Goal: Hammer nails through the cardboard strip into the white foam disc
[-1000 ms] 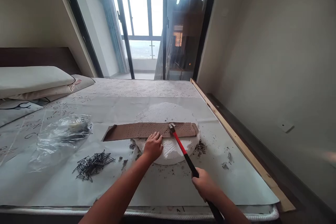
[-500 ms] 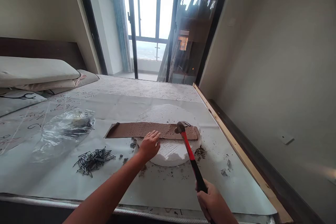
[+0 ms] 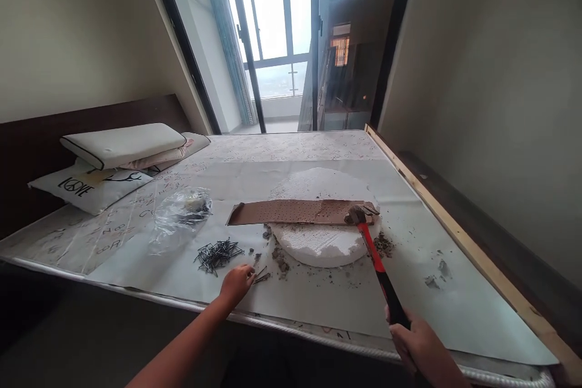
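My right hand (image 3: 421,342) grips the red-and-black handle of a claw hammer (image 3: 379,267). The hammer's head rests over the right end of a long brown strip (image 3: 291,212) dotted with rows of small holes. Under the strip lies a round white foam block (image 3: 313,245) with a rough edge. My left hand (image 3: 239,282) is low over the sheet, its fingers curled together beside a few loose nails (image 3: 262,277). Whether a nail is between the fingertips cannot be made out. Just left of this hand is a pile of nails (image 3: 218,254).
A clear plastic bag (image 3: 182,215) with something dark inside sits left on the pale sheet (image 3: 291,300) covering the mattress. Grey crumbs (image 3: 386,245) lie around the foam. Pillows (image 3: 127,142) are at the far left, and a wooden batten (image 3: 454,236) runs along the right edge.
My left hand has left the brown strip and come down toward me to the loose nails. The hammer stays at the strip's right end. The whole view has swung left.
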A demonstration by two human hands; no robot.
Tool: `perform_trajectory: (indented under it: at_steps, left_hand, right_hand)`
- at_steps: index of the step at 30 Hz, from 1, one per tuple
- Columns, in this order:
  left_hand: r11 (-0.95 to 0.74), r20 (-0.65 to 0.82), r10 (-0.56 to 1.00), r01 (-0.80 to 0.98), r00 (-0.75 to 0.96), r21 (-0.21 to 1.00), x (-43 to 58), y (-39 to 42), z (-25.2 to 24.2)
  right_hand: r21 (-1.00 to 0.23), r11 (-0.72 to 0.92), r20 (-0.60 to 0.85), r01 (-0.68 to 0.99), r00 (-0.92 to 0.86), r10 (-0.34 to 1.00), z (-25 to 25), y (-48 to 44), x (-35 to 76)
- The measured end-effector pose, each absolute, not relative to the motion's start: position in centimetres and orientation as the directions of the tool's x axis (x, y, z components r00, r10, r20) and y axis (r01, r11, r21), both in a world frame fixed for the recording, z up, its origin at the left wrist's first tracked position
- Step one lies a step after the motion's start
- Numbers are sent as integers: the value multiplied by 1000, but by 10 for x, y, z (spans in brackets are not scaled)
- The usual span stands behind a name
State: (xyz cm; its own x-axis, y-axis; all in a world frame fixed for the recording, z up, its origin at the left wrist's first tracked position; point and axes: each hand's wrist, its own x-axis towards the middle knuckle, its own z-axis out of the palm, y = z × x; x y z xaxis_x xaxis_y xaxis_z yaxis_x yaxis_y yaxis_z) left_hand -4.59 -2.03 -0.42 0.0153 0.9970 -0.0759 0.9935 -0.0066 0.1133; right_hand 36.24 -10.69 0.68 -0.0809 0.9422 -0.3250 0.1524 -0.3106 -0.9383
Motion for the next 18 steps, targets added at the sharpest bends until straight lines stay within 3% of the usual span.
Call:
perform_trajectory:
  at_steps: [8, 10, 13, 18]
  left_hand:
    - [-16, -186, 983, 999, 9, -37, -23, 6, -9]
    - [-22, -162, 987, 999, 18, -24, -21, 11, -2]
    - [-29, -69, 997, 990, 39, 140, -13, 16, 18]
    - [-38, -29, 997, 798, 69, 601, 27, 32, 67]
  right_hand:
    - [-947, -315, -320, 68, -96, 942, 8, -107, 363]
    - [-954, -299, -301, 34, -92, 949, 7, -106, 365]
    - [-952, -304, -303, -19, -59, 951, 6, -103, 367]
    - [-927, -367, -365, -82, -34, 930, 6, -99, 370]
